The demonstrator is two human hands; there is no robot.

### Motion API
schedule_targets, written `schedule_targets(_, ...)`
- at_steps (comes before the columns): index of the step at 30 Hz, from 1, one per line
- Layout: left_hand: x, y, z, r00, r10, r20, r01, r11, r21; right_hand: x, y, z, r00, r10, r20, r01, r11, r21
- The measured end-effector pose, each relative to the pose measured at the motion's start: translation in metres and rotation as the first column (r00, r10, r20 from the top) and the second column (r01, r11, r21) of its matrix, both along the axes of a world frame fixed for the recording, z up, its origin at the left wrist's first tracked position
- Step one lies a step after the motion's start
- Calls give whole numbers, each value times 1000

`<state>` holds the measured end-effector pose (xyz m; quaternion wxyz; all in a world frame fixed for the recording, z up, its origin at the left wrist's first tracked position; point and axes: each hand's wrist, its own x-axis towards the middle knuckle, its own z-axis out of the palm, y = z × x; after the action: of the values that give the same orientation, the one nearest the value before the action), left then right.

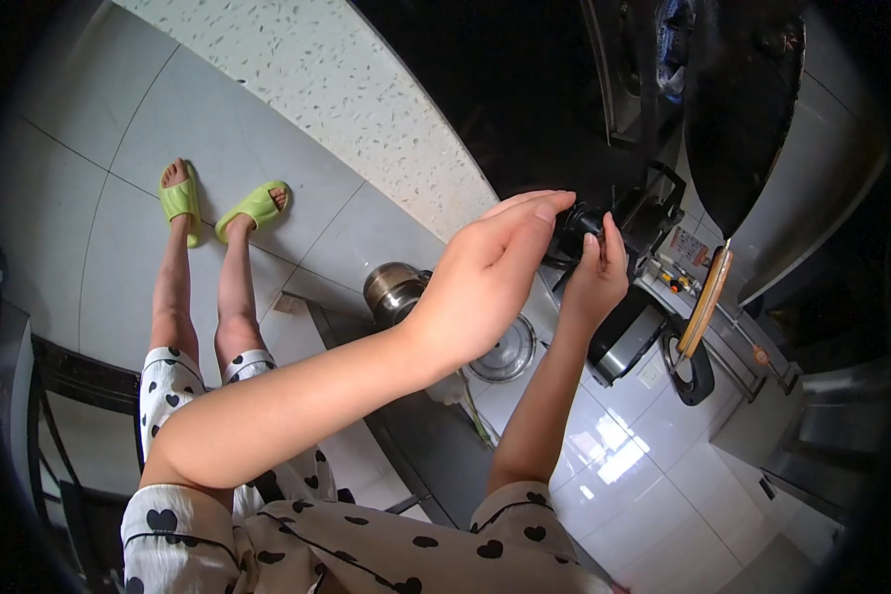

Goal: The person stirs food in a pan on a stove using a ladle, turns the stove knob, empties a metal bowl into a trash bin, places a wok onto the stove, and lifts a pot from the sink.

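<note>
My left hand point(495, 267) reaches across the middle of the head view, its fingers stretched out and the thumb lying along them. Just past its fingertips is a black cylindrical object point(576, 230), too dark to name. On the other side of it, my right hand point(601, 277) has its thumb and fingers curled at the object's edge, with something dark between them. Whether my left fingers touch the object I cannot make out. Behind it stands a black frame-like part point(653, 213), apparently a stove support.
A wok point(738, 129) with a wooden handle point(706, 302) is at the right. Below are a silver-and-black cooker point(624, 342), a round metal lid point(510, 351) and a metal pot point(391, 289). A speckled white counter edge point(337, 89) borders the dark surface. Green slippers point(252, 208) stand on floor tiles.
</note>
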<state>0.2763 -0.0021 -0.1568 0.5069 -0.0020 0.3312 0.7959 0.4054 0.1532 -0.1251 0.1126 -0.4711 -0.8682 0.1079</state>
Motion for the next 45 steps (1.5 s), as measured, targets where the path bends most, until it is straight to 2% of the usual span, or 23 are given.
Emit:
schedule_targets(7,-2,0,1,1000,-9,8,9,1000,-3,0,0,1,1000,11,26,-12,1000,15)
schedule_targets(10,1,3,1,994,107,19,-106,993,-53,-1,-1,1,1000,10,18,-10,1000,9)
schedule_targets(28,-2,-1,1,994,95,54,-94,995,-35,-2,-3,0,1000,-2,5,2,1000,11)
schedule_targets(31,-5,-5,1,1000,-5,9,5,1000,4,-2,-3,0,1000,17,7,-17,1000,24)
schedule_targets(34,0,-2,1,993,107,57,-105,994,-31,-1,-2,0,999,28,29,-29,999,42)
schedule_targets(37,1,-2,0,991,127,48,-126,992,-29,1,0,-2,999,34,31,-36,998,53)
schedule_targets(43,0,-3,1,992,107,60,-105,994,-32,-2,-3,-1,1000,22,12,-23,999,30)
schedule_targets(45,-2,-6,0,998,34,46,-33,999,-4,-3,-4,0,1000,14,24,-14,999,34)
